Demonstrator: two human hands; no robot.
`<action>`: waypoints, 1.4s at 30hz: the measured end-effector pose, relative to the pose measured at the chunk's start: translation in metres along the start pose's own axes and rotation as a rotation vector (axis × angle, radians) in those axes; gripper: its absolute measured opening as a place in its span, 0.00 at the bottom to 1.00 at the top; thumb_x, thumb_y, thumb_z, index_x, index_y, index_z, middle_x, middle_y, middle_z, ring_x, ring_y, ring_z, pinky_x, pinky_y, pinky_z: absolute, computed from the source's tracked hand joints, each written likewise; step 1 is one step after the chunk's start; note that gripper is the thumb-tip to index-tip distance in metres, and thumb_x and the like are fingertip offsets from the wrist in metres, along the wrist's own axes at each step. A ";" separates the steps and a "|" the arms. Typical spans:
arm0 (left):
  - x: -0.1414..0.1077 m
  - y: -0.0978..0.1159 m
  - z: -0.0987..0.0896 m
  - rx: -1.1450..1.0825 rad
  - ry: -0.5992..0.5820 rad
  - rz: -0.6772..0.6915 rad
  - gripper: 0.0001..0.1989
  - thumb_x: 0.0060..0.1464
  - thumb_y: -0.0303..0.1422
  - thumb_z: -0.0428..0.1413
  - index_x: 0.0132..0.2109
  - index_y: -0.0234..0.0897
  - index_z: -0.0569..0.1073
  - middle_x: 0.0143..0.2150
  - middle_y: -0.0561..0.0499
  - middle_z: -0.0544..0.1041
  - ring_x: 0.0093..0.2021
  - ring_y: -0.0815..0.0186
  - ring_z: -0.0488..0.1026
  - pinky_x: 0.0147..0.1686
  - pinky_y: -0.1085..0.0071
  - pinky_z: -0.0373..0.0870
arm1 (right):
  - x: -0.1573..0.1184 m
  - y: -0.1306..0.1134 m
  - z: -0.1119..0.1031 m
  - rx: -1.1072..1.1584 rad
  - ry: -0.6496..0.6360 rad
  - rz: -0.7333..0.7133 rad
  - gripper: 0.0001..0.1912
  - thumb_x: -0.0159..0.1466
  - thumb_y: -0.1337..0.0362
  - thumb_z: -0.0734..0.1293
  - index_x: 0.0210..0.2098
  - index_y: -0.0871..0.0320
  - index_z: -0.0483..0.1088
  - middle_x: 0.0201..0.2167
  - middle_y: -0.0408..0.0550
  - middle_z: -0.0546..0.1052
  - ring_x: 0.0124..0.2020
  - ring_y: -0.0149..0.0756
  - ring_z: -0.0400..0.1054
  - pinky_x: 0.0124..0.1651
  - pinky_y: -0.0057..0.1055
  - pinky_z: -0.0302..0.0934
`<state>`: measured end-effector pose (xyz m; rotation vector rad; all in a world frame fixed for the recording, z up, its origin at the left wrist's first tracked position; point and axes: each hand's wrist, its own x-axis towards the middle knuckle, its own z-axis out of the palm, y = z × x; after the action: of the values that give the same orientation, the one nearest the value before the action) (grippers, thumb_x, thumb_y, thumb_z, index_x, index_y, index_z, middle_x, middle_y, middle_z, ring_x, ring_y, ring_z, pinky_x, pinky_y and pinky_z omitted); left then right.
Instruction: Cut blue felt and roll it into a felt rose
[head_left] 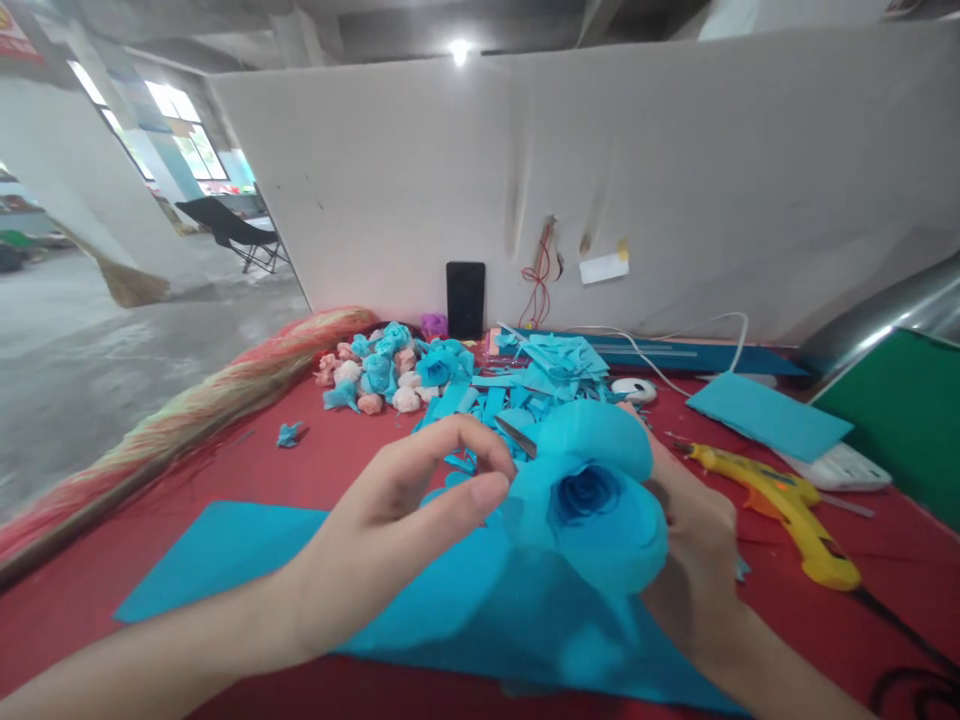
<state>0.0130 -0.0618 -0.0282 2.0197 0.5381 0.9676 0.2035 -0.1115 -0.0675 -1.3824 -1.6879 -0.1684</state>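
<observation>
A blue crepe-paper flower (592,500) with wide rounded petals and a tightly rolled, darker centre faces me. My right hand (694,545) grips it from behind on the right, its fingers mostly hidden by the petals. At the flower's left edge, my left hand (405,530) has thumb and index finger curled together, apparently pinching a petal's rim. Below both hands lies a large blue paper sheet (240,545) on the red tabletop (315,475). A metal blade tip (516,436), perhaps of scissors, shows behind the flower.
Small blue, pink and white paper flowers (379,370) are heaped at the back left, beside blue paper scraps (559,365). A yellow glue gun (787,500) with a black cord lies right. A phone (466,300) leans against the white partition (390,180).
</observation>
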 end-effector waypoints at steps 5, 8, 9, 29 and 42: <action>-0.001 0.005 0.001 -0.138 -0.015 -0.175 0.04 0.54 0.33 0.53 0.31 0.40 0.68 0.29 0.55 0.67 0.31 0.71 0.64 0.33 0.78 0.64 | -0.001 0.005 0.006 0.013 0.158 -0.156 0.09 0.58 0.74 0.58 0.29 0.54 0.65 0.24 0.40 0.74 0.25 0.28 0.71 0.31 0.20 0.66; 0.000 0.005 0.003 -0.223 -0.020 -0.287 0.05 0.53 0.34 0.55 0.30 0.40 0.68 0.30 0.56 0.66 0.33 0.72 0.62 0.34 0.79 0.62 | -0.002 0.010 0.010 -0.018 0.216 -0.196 0.07 0.58 0.71 0.58 0.26 0.55 0.64 0.20 0.40 0.73 0.21 0.28 0.68 0.25 0.20 0.64; 0.001 0.005 0.004 -0.261 -0.005 -0.294 0.05 0.53 0.35 0.55 0.31 0.40 0.69 0.31 0.56 0.66 0.33 0.72 0.62 0.34 0.79 0.61 | -0.002 0.011 0.010 -0.037 0.231 -0.193 0.07 0.58 0.71 0.59 0.26 0.56 0.64 0.20 0.41 0.73 0.20 0.29 0.68 0.24 0.21 0.64; -0.007 0.000 0.024 -0.588 -0.144 -0.361 0.04 0.51 0.33 0.57 0.34 0.40 0.77 0.29 0.54 0.76 0.32 0.70 0.68 0.36 0.75 0.65 | 0.006 0.001 0.006 -0.037 0.165 -0.073 0.07 0.54 0.73 0.59 0.22 0.55 0.59 0.17 0.36 0.65 0.17 0.24 0.58 0.17 0.18 0.51; -0.006 0.003 0.025 -0.624 -0.018 -0.369 0.04 0.49 0.31 0.59 0.34 0.45 0.78 0.32 0.60 0.78 0.35 0.73 0.70 0.37 0.80 0.66 | 0.003 -0.003 0.006 0.003 0.128 -0.079 0.07 0.58 0.71 0.61 0.27 0.53 0.60 0.22 0.38 0.71 0.21 0.27 0.66 0.26 0.19 0.61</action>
<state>0.0287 -0.0794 -0.0378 1.3150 0.4985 0.7658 0.1982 -0.1066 -0.0678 -1.2762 -1.6359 -0.2935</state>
